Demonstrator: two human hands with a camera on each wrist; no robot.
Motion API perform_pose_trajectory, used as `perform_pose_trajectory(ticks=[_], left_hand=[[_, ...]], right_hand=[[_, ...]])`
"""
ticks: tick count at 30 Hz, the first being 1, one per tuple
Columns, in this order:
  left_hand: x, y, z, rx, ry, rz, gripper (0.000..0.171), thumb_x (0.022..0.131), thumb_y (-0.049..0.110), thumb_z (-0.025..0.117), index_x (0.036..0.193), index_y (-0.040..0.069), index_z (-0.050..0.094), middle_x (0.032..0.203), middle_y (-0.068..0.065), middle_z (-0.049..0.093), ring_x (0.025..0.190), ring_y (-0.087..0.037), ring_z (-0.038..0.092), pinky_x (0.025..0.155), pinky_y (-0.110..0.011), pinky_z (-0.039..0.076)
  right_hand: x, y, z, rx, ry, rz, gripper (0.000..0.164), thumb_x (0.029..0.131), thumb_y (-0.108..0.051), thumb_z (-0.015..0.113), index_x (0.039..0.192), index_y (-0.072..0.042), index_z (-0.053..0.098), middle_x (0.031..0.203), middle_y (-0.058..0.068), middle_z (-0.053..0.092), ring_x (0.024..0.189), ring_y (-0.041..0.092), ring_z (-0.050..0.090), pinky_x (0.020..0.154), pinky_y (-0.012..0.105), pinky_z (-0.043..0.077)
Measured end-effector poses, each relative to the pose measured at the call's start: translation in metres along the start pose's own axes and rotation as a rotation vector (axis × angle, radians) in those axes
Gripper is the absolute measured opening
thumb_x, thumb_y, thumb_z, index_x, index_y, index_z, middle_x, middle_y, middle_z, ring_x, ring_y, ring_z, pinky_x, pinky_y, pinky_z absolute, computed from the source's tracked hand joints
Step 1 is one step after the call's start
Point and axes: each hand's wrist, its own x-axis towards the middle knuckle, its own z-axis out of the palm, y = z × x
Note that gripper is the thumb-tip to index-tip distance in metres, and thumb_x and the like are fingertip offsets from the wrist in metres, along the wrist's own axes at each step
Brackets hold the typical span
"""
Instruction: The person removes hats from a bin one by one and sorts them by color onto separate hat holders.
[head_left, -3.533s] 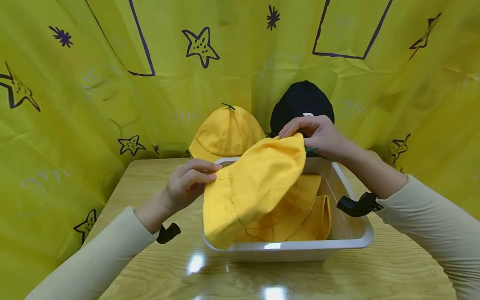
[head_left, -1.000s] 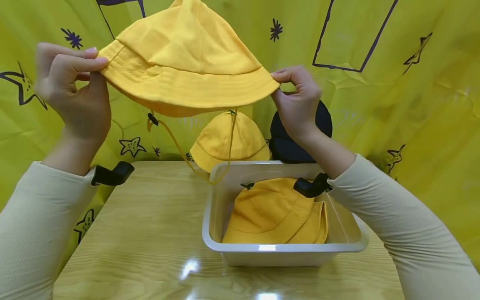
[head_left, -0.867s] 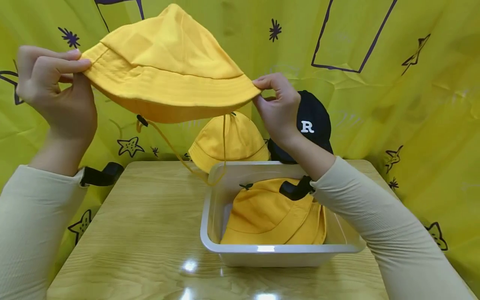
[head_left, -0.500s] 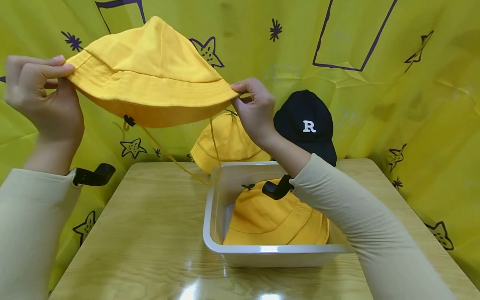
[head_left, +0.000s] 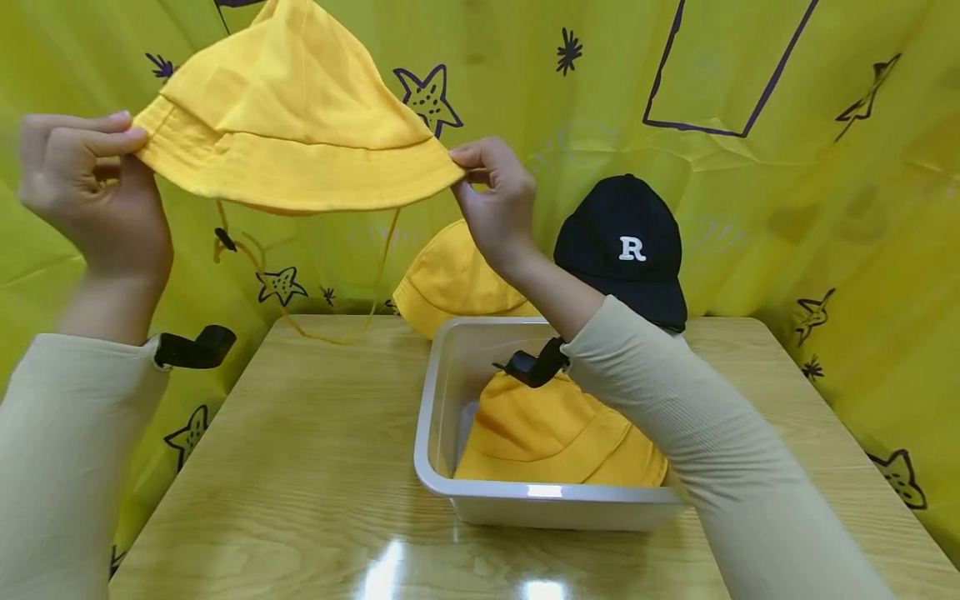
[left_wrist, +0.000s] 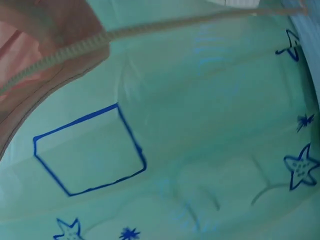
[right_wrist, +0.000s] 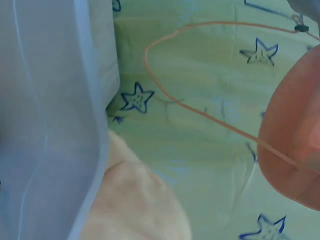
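Note:
A yellow bucket hat (head_left: pixel 300 125) is stretched between both hands, high at the left of the head view. My left hand (head_left: pixel 97 183) pinches its brim at the left end, fingers on top and thumb beneath. At the other end of the brim, my right hand (head_left: pixel 498 196) grips the edge between thumb and fingers. A chin cord (head_left: pixel 330 340) with a black toggle dangles below the hat. In the right wrist view the cord (right_wrist: pixel 215 120) loops out beside the brim (right_wrist: pixel 287 130). Part of the hat (left_wrist: pixel 45 80) fills a corner of the left wrist view.
On the wooden table (head_left: pixel 300 450) stands a white plastic bin (head_left: pixel 435 408) with folded yellow hats (head_left: pixel 540 433) in it, partly behind my right sleeve. Behind the bin are another yellow hat (head_left: pixel 457 275) and a black cap (head_left: pixel 618 242) marked R. A yellow curtain (head_left: pixel 825 200) surrounds the table.
From over the bin, the hat has been lifted and carried left, its brim now spread between both hands. In the last half second it has tilted so less of its underside shows.

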Motion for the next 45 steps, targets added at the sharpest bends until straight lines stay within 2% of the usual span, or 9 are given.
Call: perform_pose_trajectory(ticks=[3, 10, 16, 19, 24, 29, 36, 41, 45], left_hand=[[-0.018, -0.007, 0.011, -0.031, -0.017, 0.006, 0.02, 0.083, 0.005, 0.069, 0.072, -0.01, 0.064, 0.078, 0.02, 0.054, 0.079, -0.003, 0.06, 0.067, -0.009, 0.049], [-0.061, -0.023, 0.033, -0.134, -0.138, -0.073, 0.018, 0.086, 0.002, 0.066, 0.076, -0.013, 0.063, 0.082, 0.022, 0.053, 0.084, -0.012, 0.064, 0.068, -0.014, 0.053], [-0.088, -0.037, 0.056, -0.113, -0.123, -0.103, 0.019, 0.086, 0.002, 0.066, 0.073, -0.011, 0.063, 0.079, 0.026, 0.048, 0.086, -0.024, 0.064, 0.078, -0.021, 0.051], [-0.098, -0.04, 0.064, -0.143, -0.125, -0.118, 0.019, 0.086, 0.002, 0.066, 0.073, -0.011, 0.062, 0.079, 0.015, 0.055, 0.087, -0.028, 0.064, 0.083, -0.027, 0.05], [-0.115, -0.041, 0.082, -0.193, -0.16, -0.128, 0.019, 0.087, 0.001, 0.065, 0.073, -0.011, 0.062, 0.082, -0.013, 0.06, 0.089, -0.03, 0.062, 0.083, -0.028, 0.05], [-0.137, -0.041, 0.097, -0.213, -0.214, -0.226, 0.017, 0.086, -0.002, 0.064, 0.074, -0.013, 0.06, 0.084, -0.013, 0.06, 0.091, -0.029, 0.062, 0.084, -0.027, 0.05], [-0.172, -0.05, 0.095, -0.197, -0.388, -0.357, 0.007, 0.086, -0.009, 0.061, 0.08, -0.012, 0.062, 0.092, -0.018, 0.06, 0.096, -0.027, 0.062, 0.082, -0.036, 0.055], [-0.191, -0.056, 0.086, -0.166, -0.457, -0.42, 0.006, 0.086, -0.01, 0.06, 0.08, -0.011, 0.062, 0.093, -0.016, 0.061, 0.096, -0.028, 0.063, 0.079, -0.033, 0.056], [-0.206, -0.061, 0.077, -0.112, -0.497, -0.424, 0.007, 0.086, -0.009, 0.06, 0.08, -0.01, 0.063, 0.091, -0.015, 0.063, 0.093, -0.03, 0.063, 0.078, -0.036, 0.056]], right_hand=[[-0.004, 0.013, -0.005, -0.027, 0.014, -0.014, 0.003, 0.082, 0.008, 0.065, 0.084, 0.011, 0.063, 0.086, 0.022, 0.065, 0.081, 0.028, 0.064, 0.075, 0.023, 0.053], [-0.014, 0.04, -0.02, -0.115, -0.009, 0.003, 0.003, 0.082, 0.011, 0.064, 0.084, 0.011, 0.062, 0.092, 0.022, 0.064, 0.089, 0.029, 0.063, 0.082, 0.023, 0.052], [-0.022, 0.053, -0.031, -0.177, -0.029, -0.003, 0.004, 0.08, 0.013, 0.063, 0.081, 0.011, 0.061, 0.092, 0.023, 0.064, 0.088, 0.032, 0.063, 0.082, 0.024, 0.053], [-0.023, 0.061, -0.037, -0.158, -0.038, 0.028, 0.005, 0.079, 0.016, 0.062, 0.081, 0.011, 0.061, 0.092, 0.024, 0.064, 0.089, 0.032, 0.063, 0.083, 0.025, 0.053], [-0.02, 0.071, -0.047, -0.106, -0.037, 0.167, 0.004, 0.08, 0.016, 0.061, 0.082, 0.013, 0.06, 0.095, 0.025, 0.064, 0.092, 0.031, 0.063, 0.086, 0.03, 0.053], [-0.029, 0.081, -0.06, -0.238, -0.064, 0.223, 0.003, 0.079, 0.013, 0.063, 0.081, 0.011, 0.061, 0.094, 0.022, 0.065, 0.092, 0.029, 0.063, 0.085, 0.033, 0.054], [-0.054, 0.093, -0.074, -0.353, -0.16, 0.269, 0.005, 0.079, 0.013, 0.062, 0.082, 0.01, 0.06, 0.095, 0.022, 0.063, 0.092, 0.031, 0.061, 0.084, 0.038, 0.054], [-0.069, 0.093, -0.084, -0.491, -0.343, 0.26, 0.009, 0.076, 0.014, 0.059, 0.081, 0.008, 0.06, 0.096, 0.021, 0.064, 0.092, 0.033, 0.059, 0.082, 0.04, 0.051], [-0.077, 0.091, -0.092, -0.554, -0.461, 0.293, 0.013, 0.072, 0.016, 0.057, 0.081, 0.006, 0.059, 0.094, 0.02, 0.063, 0.09, 0.035, 0.055, 0.081, 0.043, 0.046]])
